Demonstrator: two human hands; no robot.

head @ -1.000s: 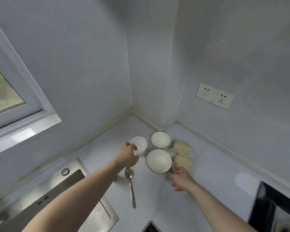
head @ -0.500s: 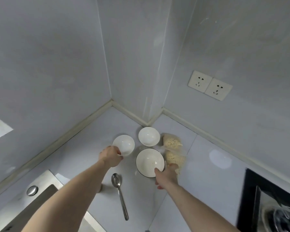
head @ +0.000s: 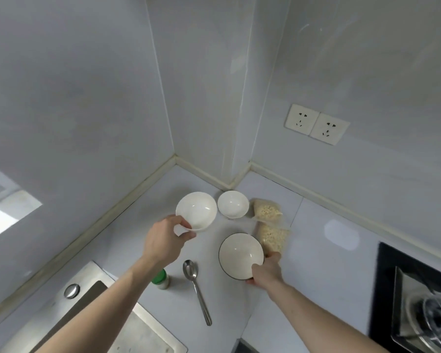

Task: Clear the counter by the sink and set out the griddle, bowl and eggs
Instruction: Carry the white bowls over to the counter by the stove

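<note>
- The counter (head: 316, 263) runs into a corner under pale walls, with the sink (head: 92, 314) at its near left edge and the stove (head: 423, 307) at the far right.
- A double wall socket (head: 317, 124) sits on the right-hand wall above the counter.
- My left hand (head: 164, 242) pinches the near rim of a plain white bowl (head: 196, 214), thumb over the edge and fingers under it; the bowl tilts toward me.
- My right hand (head: 266, 272) holds the near right rim of the dark-rimmed bowl (head: 240, 254), thumb inside the rim, fingers curled round the outside.
- A smaller white bowl (head: 233, 204) stands in the corner, just beside the one in my left hand.
- Two clear bags of pale grain (head: 271, 228) lie right of the bowls, one behind the other; the nearer one touches the dark-rimmed bowl.
- A metal spoon (head: 196, 289) lies on the counter between my arms, bowl end away from me.
- A small green-capped jar (head: 161, 279) stands just left of the spoon, partly behind my left forearm.
</note>
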